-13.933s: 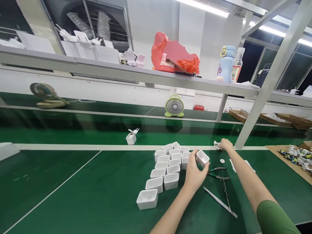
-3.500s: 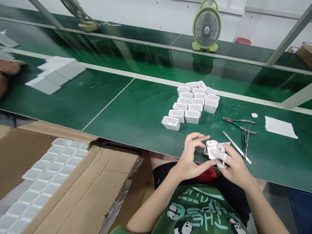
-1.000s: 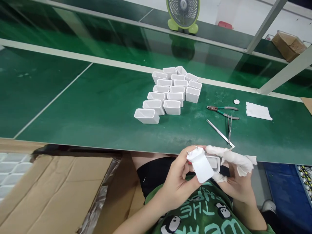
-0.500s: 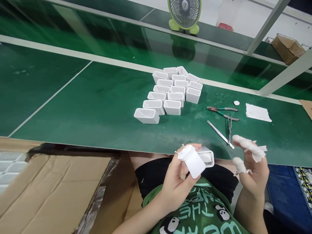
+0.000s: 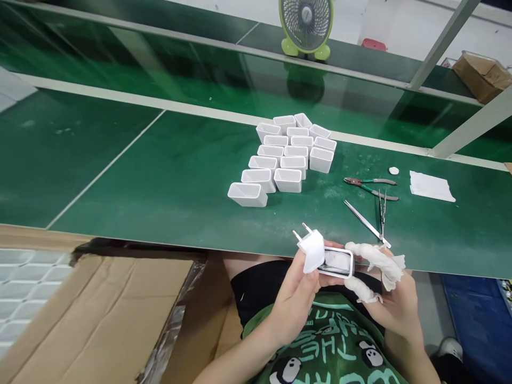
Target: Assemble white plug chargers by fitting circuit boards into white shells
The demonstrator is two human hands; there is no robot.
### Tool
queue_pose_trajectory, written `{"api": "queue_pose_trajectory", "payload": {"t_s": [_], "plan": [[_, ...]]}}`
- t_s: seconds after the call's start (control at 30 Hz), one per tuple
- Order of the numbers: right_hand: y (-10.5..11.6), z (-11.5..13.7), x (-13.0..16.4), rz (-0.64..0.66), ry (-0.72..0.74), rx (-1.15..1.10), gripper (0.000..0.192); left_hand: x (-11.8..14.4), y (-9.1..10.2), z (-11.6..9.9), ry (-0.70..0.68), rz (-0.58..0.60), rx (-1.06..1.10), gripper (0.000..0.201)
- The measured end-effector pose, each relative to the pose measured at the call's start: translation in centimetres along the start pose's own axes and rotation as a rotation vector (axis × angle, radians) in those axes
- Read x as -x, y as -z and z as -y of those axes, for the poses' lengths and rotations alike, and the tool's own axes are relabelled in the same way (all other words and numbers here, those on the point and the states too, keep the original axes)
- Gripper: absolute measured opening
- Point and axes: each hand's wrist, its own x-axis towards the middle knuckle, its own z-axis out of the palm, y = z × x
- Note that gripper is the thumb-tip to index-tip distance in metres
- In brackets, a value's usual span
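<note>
Far left on the green bench (image 5: 120, 197): pale flat shapes (image 5: 16, 88), cut off at the view's edge.
Below the bench, left: white trays (image 5: 24, 298) in rows, next to a cardboard flap (image 5: 96, 320) with a crease across it.
White cups (image 5: 276, 160): grouped closely mid-bench, mouths upward, the nearest one at the lower left of the group.
Left hand (image 5: 292, 301): pinching the plug piece, thumb at its lower edge; fingertips also show behind the housing.
Green fan (image 5: 306, 18): on the raised ledge behind the cups, its top out of view.
White plug piece (image 5: 312, 250): in the left hand, above the person's lap near the bench edge, tilted, two metal pins pointing up and left.
White housing (image 5: 336, 262): against the plug piece's right side, open face showing a pale insert; whether they are joined cannot be told.
Tweezers (image 5: 365, 221): two pairs, tips apart, near ends almost meeting.
Pliers (image 5: 370, 184): handles spread, just beyond the tweezers.
Right hand (image 5: 394, 304): white-wrapped thumb and finger parted around the housing's right end; whether they press cannot be told.
White disc (image 5: 394, 170): right of the pliers.
White sheet (image 5: 432, 186): flat, farther right.
</note>
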Motion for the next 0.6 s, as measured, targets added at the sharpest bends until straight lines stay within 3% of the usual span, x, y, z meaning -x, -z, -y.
{"api": "queue_pose_trajectory", "payload": {"t_s": [0.23,0.37,0.43,0.5,0.6], "plan": [[-0.1,0.0,0.0,0.029,0.09,0.047,0.067,-0.7,0.1,-0.1,0.055,-0.014,-0.049,0.037],[0.7,-0.4,-0.6,-0.008,0.068,0.101,0.066,-2.9,-0.1,-1.5,0.127,0.138,-0.196,0.045],[1.7,-1.8,-2.0,-0.034,0.033,0.169,0.058,-4.9,-0.2,-2.3,0.173,0.231,-0.337,0.056],[2.9,-4.4,-4.8,-0.086,-0.058,0.233,0.05,-7.2,-0.2,-2.6,0.137,0.233,-0.545,0.06],[4.7,-10.0,-11.3,-0.163,-0.313,0.267,0.069,-10.7,0.2,-2.4,-0.062,0.203,-0.859,0.053]]}}
